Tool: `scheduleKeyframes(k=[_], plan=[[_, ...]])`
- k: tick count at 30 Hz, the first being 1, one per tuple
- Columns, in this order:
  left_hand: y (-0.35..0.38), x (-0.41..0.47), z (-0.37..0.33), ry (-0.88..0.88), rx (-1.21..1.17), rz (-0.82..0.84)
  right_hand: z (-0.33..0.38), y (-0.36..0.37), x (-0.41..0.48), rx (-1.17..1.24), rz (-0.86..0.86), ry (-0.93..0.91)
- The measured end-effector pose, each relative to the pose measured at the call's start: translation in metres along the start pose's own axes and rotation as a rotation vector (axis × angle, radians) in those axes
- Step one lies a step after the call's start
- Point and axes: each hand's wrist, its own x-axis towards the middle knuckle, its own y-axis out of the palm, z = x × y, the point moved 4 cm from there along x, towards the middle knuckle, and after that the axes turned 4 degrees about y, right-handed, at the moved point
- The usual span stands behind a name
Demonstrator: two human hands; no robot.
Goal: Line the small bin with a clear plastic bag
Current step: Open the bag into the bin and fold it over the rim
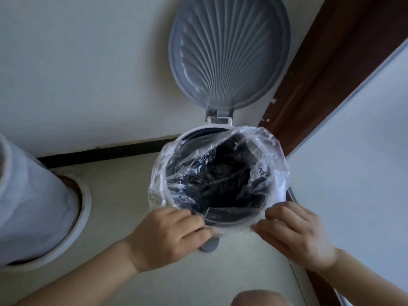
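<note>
A small round pedal bin (194,134) with a white rim stands on the floor, its grey ribbed lid (229,51) swung up and open. A clear plastic bag (271,155) hangs inside it, folded over the rim on the left, right and near sides; the far-left rim is bare. The dark inner bucket shows through the film. My left hand (170,235) pinches the bag's edge at the near-left rim. My right hand (293,230) pinches the edge at the near-right rim. The grey foot pedal (208,246) peeks out between my hands.
A white cylindrical column (33,206) in a floor ring stands to the left. A white wall with a dark skirting strip (106,151) runs behind the bin. A brown wooden frame (320,74) and white panel (357,151) lie to the right. A knee (260,298) shows at the bottom.
</note>
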Motion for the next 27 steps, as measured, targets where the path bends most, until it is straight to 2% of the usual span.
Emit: scheduleKeyframes(k=[2, 5, 8, 12, 14, 16, 20, 22, 24, 27], plan=[[0.005, -0.005, -0.004, 0.038, -0.01, 0.012, 0.003, 0.003, -0.009, -0.026, -0.009, -0.02], [0.01, -0.011, -0.008, 0.059, -0.023, -0.001, 0.007, 0.01, -0.018, -0.044, -0.025, 0.042], [0.014, -0.021, -0.006, 0.039, -0.045, 0.057, 0.008, 0.016, -0.022, -0.02, 0.015, 0.074], [0.017, -0.037, 0.001, -0.159, -0.211, 0.113, 0.006, 0.014, -0.034, 0.083, 0.11, 0.116], [0.012, -0.043, 0.001, -0.32, -0.333, 0.074, 0.005, 0.01, -0.041, 0.115, 0.139, 0.151], [0.003, -0.041, 0.0, -0.432, -0.399, -0.009, 0.001, 0.002, -0.04, 0.169, 0.087, 0.219], [-0.029, -0.013, 0.005, -0.589, -0.493, -0.275, -0.013, -0.022, -0.009, 0.311, -0.137, 0.397], [-0.045, 0.007, 0.013, -0.756, -0.484, -0.38, -0.021, -0.027, 0.021, 0.33, -0.169, 0.429], [-0.056, 0.023, 0.021, -0.89, -0.394, -0.375, -0.03, -0.025, 0.053, 0.299, -0.142, 0.441], [-0.065, 0.047, 0.028, -0.886, -0.22, -0.279, -0.043, -0.01, 0.088, 0.236, -0.095, 0.453]])
